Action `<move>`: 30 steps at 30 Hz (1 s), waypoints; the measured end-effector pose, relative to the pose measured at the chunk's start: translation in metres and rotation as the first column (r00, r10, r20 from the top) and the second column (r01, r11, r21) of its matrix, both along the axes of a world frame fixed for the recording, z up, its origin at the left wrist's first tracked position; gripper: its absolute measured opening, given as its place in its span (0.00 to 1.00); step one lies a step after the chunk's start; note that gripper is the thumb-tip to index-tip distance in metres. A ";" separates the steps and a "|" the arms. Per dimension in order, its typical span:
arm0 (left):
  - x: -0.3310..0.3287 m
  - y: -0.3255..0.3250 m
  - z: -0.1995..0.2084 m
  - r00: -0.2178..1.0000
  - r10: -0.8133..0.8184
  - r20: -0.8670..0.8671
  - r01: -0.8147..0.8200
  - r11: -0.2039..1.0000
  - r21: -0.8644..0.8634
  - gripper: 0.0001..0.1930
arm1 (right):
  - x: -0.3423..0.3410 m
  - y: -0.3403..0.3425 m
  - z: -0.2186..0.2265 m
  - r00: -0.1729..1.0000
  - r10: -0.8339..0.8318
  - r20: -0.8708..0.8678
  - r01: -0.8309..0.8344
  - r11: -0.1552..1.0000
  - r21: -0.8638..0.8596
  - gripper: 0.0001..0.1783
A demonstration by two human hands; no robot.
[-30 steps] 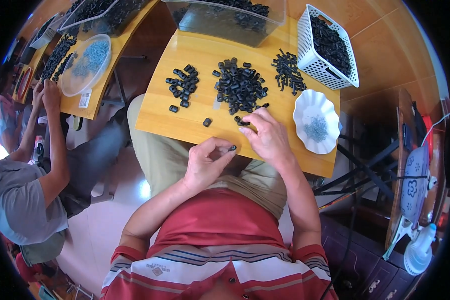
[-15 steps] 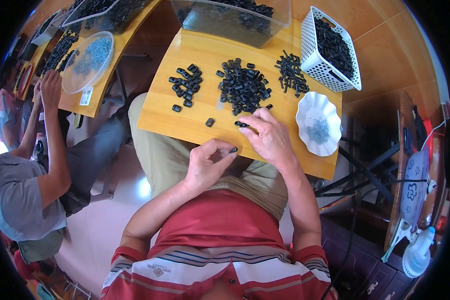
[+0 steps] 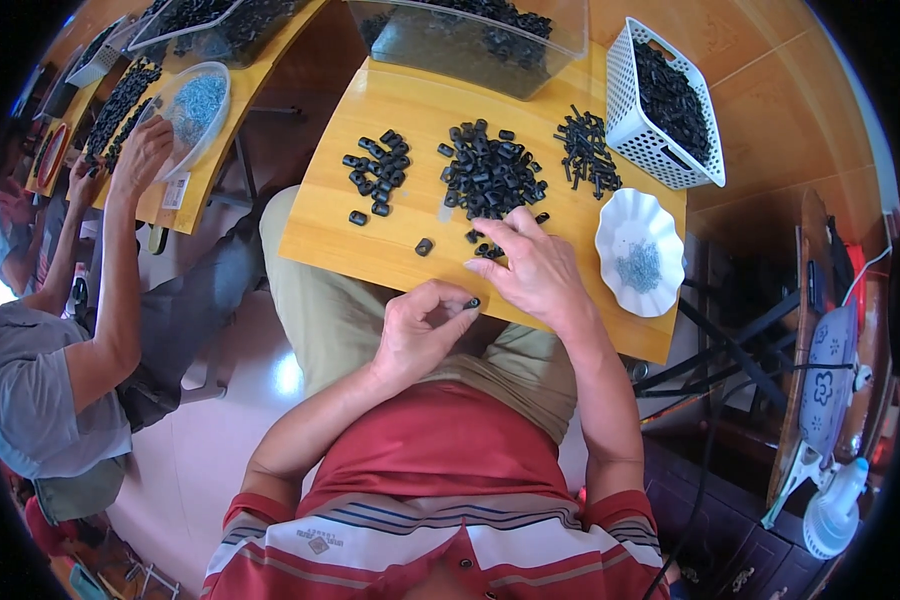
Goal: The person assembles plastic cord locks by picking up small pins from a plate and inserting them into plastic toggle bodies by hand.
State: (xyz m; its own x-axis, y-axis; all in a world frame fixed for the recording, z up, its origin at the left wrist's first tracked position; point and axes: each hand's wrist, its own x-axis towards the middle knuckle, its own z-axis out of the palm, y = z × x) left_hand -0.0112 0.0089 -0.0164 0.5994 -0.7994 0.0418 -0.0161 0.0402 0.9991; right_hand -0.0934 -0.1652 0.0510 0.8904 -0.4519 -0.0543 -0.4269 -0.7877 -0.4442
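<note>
My left hand is closed at the table's near edge, a small black cylindrical part pinched between thumb and forefinger. My right hand hovers just over the tabletop, thumb and forefinger apart. Between those fingertips lie a few loose black parts, with no firm grip to be seen. Just beyond is a big pile of short black tubular parts. A smaller group of the same kind lies to its left, and a single black part lies nearer me.
Thin black pins lie at the right, near a white perforated basket of black parts. A scalloped white dish holds small bluish pieces. A clear bin stands at the back. At left, a co-worker reaches into a round tub.
My right thumb and forefinger have spread apart above the loose black parts. My left hand keeps its pinch, almost still. The co-worker's hand has moved right, over the round tub.
</note>
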 end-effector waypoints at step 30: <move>0.001 0.003 -0.002 1.000 -0.005 -0.007 0.005 0.999 -0.038 0.07 | -0.004 0.006 -0.005 0.972 0.021 0.235 0.000 0.996 -0.088 0.14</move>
